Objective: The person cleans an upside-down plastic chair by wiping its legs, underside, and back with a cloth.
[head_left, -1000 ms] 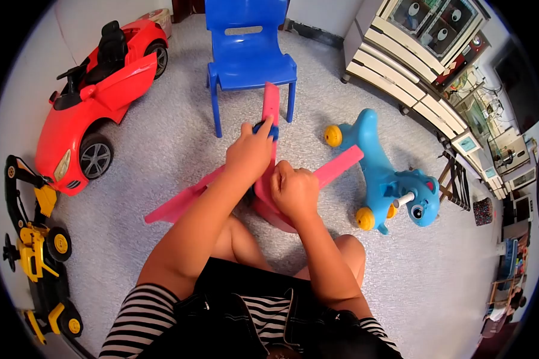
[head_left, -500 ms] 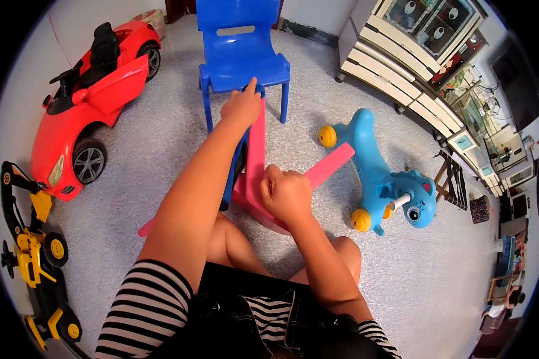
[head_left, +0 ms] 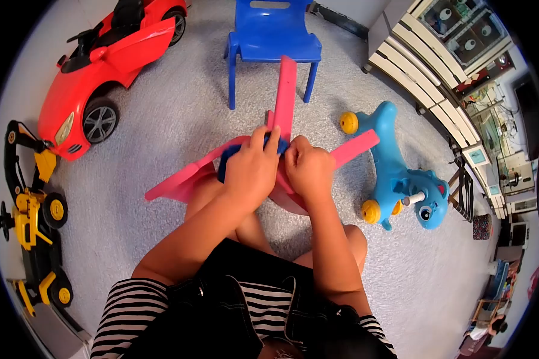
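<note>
Steadying, probably, the pink frame (head_left: 286, 96) at 12 o'clock, my right hand (head_left: 310, 169) clamps it; my left hand (head_left: 253, 169) clutches blue cloth (head_left: 226, 157).

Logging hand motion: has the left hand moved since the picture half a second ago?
Yes: the left hand has drawn back from the blue chair, toward the wearer's body, and is now close beside the right hand.

At grip: two hands (head_left: 251, 170), one pink plastic piece (head_left: 286, 99), one blue cloth (head_left: 225, 160). Beyond grip: one blue chair (head_left: 275, 46). Left: one red car (head_left: 123, 60), one toy digger (head_left: 27, 216). Right: one ride-on toy (head_left: 385, 149).
</note>
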### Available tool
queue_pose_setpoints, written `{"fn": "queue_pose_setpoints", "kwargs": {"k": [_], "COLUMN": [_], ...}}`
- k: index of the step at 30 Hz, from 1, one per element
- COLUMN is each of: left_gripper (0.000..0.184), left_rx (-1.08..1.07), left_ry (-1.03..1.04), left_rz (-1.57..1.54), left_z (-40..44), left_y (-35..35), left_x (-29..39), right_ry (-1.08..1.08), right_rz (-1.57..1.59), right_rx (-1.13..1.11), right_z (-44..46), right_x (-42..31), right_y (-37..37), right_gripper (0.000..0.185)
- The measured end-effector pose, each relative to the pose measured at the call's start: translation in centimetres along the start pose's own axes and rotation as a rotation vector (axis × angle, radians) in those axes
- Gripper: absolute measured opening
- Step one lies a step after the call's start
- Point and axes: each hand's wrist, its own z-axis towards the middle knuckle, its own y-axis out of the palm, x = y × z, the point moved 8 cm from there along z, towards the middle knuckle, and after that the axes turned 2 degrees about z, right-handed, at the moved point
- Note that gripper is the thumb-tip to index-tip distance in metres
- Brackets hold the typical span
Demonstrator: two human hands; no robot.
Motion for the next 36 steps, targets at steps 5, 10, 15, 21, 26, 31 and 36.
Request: {"fn": "queue_pose_setpoints", "kwargs": {"k": [5, 10, 15, 21, 26, 31, 36], "left_gripper": [0.052, 0.039, 0.024, 0.015, 0.017, 0.023, 0.024], "left_rx": [-0.174, 0.058, 0.034, 0.024, -0.031, 0.112, 0.063], "left_ry": [-0.156, -0.247, -0.126, -0.252, -0.351, -0.362, -0.4], "left_rz": [-0.313, -0.458, -0.294, -0.318, -0.514, -0.638, -0.706], "left_z": [-6.2, -5.8, -2.0, 2.3, 0.3, -2.9, -4.2], "left_y": [-1.2, -2.7, -0.5, 0.6, 1.5, 1.3, 1.9], "left_x": [-1.4, -3.5, -3.3, -4.8, -4.8, -4.5, -4.4], "right_ry": [0.024, 0.042, 0.052, 0.056, 0.061, 0.069, 0.092], "right_rz": [-0.008, -0.025, -0.033, -0.039, -0.051, -0.069, -0.077], "right_rx": [0.006, -0.006, 0.01, -0.025, -0.022, -0.074, -0.06], "right_z": [-0.4, -0.1, -0.3, 0.0, 0.1, 0.0, -0.2], "right_x": [0.3, 0.5, 0.9, 0.8, 0.9, 1.2, 1.4], "right_y": [-0.3, 0.2, 0.1, 0.5, 0.2, 0.7, 0.4], "right_gripper": [0.017, 0.014, 0.012, 0.011, 0.012, 0.014, 0.014]}}
